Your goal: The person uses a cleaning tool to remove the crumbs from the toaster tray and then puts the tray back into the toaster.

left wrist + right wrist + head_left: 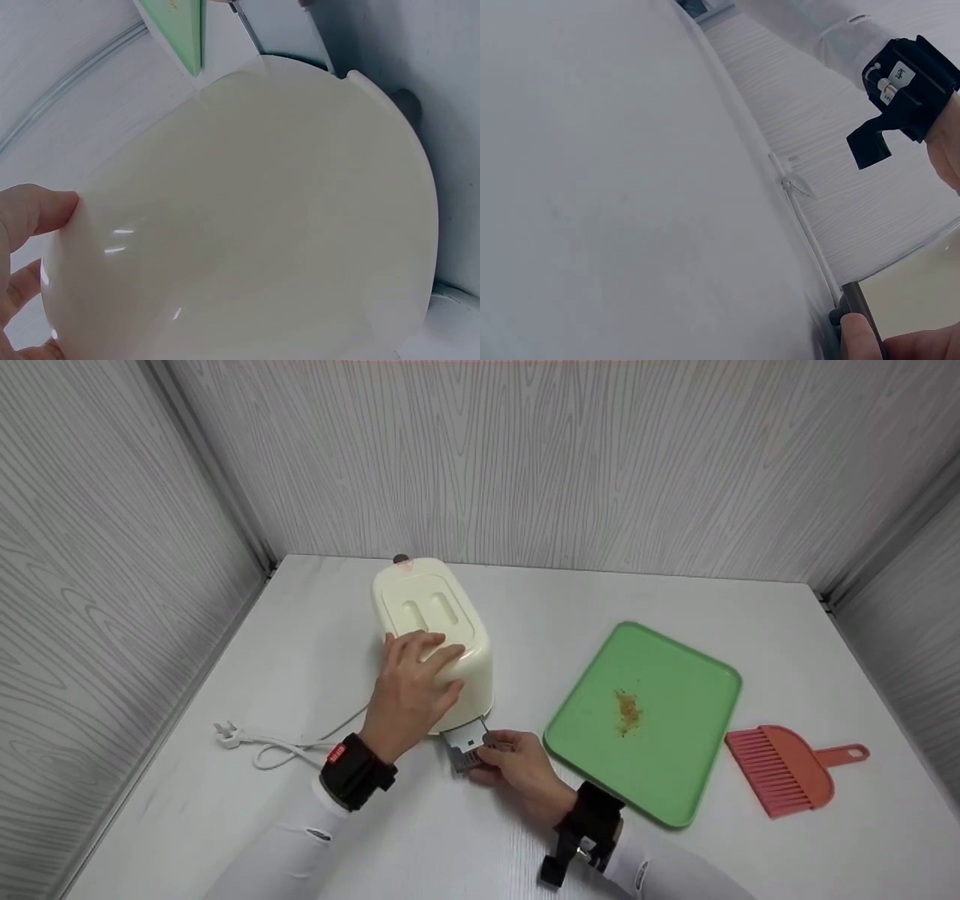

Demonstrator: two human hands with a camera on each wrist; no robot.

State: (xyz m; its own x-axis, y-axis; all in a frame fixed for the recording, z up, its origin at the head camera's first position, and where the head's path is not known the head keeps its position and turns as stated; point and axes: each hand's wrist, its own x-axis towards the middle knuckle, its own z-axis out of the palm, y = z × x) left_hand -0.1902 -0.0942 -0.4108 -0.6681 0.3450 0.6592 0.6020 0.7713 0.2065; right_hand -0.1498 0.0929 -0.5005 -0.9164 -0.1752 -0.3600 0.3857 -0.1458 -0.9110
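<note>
A cream toaster (474, 682) stands left of the table's middle, its top slots covered by a cream lid (435, 604). My left hand (409, 697) rests on the top at the near end, fingers spread and thumb down by the end face. In the left wrist view, thumb and fingertips touch the toaster's rounded edge. A metal crumb tray (471, 733) sticks partway out of the toaster's base. Between thumb and fingers, my right hand (525, 769) pinches the tray's dark grey front. The right wrist view shows that grey front (864, 309) under the thumb.
To the right lies a green tray (652, 750) with brown crumbs (628, 712) on it. Beside it is a red brush and dustpan set (799, 769). The white power cord and plug (232, 735) lie left of the toaster. Grey wood-grain panels enclose the table.
</note>
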